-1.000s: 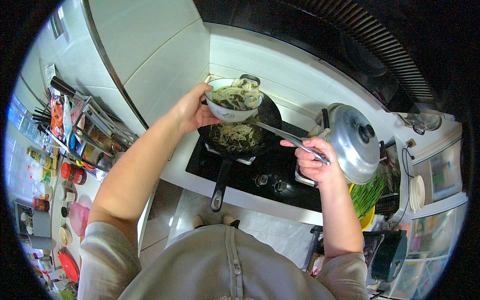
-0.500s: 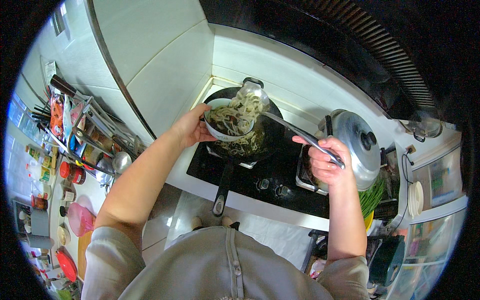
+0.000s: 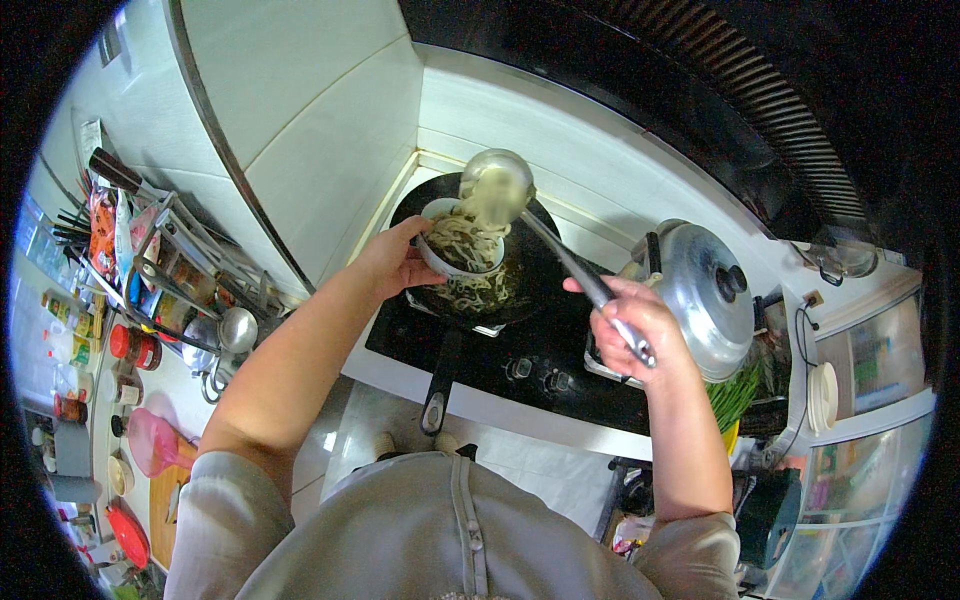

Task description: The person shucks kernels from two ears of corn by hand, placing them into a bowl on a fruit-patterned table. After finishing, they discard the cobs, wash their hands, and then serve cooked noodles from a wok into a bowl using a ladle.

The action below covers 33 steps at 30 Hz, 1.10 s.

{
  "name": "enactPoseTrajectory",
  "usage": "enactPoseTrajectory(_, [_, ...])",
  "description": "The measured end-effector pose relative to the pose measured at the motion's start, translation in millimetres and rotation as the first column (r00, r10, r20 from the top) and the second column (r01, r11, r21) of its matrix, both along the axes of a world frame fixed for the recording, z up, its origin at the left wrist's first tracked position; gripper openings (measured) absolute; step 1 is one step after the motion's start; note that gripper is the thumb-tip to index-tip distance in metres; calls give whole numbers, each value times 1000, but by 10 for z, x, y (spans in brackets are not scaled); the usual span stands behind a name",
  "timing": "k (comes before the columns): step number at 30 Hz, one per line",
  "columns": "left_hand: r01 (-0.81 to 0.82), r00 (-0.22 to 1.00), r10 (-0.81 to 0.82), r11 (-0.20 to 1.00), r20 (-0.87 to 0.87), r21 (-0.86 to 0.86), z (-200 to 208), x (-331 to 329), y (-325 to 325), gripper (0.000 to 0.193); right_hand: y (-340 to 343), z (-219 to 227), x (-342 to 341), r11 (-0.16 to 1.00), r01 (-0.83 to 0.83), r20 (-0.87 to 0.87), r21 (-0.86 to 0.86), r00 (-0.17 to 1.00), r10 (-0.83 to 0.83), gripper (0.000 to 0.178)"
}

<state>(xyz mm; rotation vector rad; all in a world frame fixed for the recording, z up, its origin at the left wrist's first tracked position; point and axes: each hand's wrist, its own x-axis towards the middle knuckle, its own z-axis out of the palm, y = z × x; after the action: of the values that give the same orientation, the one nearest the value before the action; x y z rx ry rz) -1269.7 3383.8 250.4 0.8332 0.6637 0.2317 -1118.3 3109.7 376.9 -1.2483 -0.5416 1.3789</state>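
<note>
My left hand (image 3: 393, 262) grips the rim of a white bowl (image 3: 437, 262) by its left side, thumb on top. Pale noodle-like strips with dark bits (image 3: 470, 242) fill the bowl, which is held over a black wok (image 3: 545, 270) on the left burner. In my right hand (image 3: 638, 325) is the handle of a metal ladle (image 3: 497, 180). Its scoop is tipped above the bowl's far edge, and food in it looks smeared by motion. More of the strips and dark greens lie in the wok below, partly hidden by the bowl.
The wok's long handle (image 3: 438, 385) points toward me over the hob's front edge. A large lidded metal pot (image 3: 705, 300) stands on the right, with green stalks (image 3: 735, 395) beside it. Utensils in a rack (image 3: 190, 270) and several jars line the left counter (image 3: 183, 385).
The ladle has swung up and left and is tipped further over the bowl. My right hand has shifted left and slightly down. The bowl stays close to its place.
</note>
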Motion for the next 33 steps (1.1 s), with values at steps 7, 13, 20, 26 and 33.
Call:
enactPoseTrajectory(7, [-185, 979, 196, 970, 59, -155, -118, 71, -31, 43, -85, 40, -384, 954, -209, 800, -214, 523, 294, 42])
enactPoseTrajectory(13, [-183, 966, 220, 953, 135, -241, -185, 43, -31, 43, -122, 277, -521, 982, -12, 867, -187, 468, 171, 47])
enactPoseTrajectory(20, [-125, 969, 161, 974, 189, -189, -163, 48, -55, 42, -109, 25, -182, 984, 152, 413, -93, 905, -101, 35])
enactPoseTrajectory(26, [-126, 961, 165, 975, 220, -182, -207, 9, -2, 45, -132, -126, -103, 982, 175, -34, -69, 984, -177, 35])
enactPoseTrajectory(33, [-171, 970, 189, 978, 152, -123, -127, -35, -61, 48, -107, 6, -292, 998, 41, 302, -52, 953, -24, 46])
